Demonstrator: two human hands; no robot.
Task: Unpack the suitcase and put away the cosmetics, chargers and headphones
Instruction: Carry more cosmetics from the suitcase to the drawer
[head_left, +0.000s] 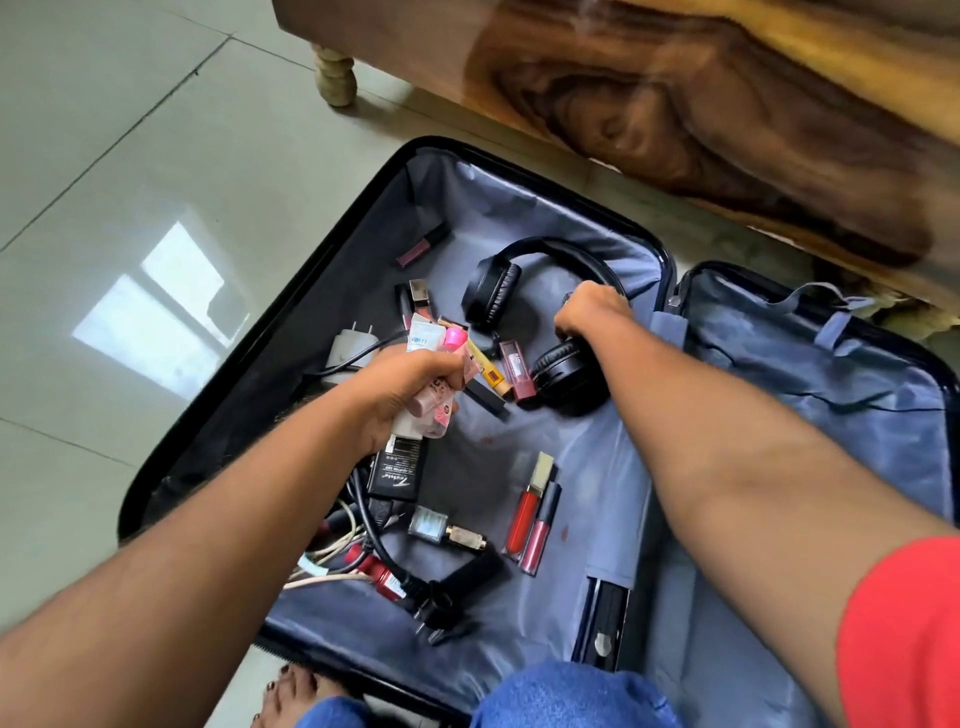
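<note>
An open dark suitcase (332, 291) with grey lining lies on the floor. My left hand (400, 384) grips a bunch of small cosmetics (441, 343), pink and white tubes and sachets, above the case. My right hand (589, 312) grips the band of the black headphones (493, 291), whose ear cups still touch the lining. Loose in the case lie lip glosses (530, 514), a nail polish bottle (431, 522), a black charger brick (397, 467) with cables (374, 540), a white plug adapter (348, 348) and a black plug (441, 605).
A wooden bed frame (675, 104) with a turned leg (335, 73) stands just beyond the suitcase. Glossy grey floor tiles (130, 208) spread to the left. The suitcase's other half (831, 374) lies open at the right. My bare foot (291, 691) and jeans-clad knees are at the bottom edge.
</note>
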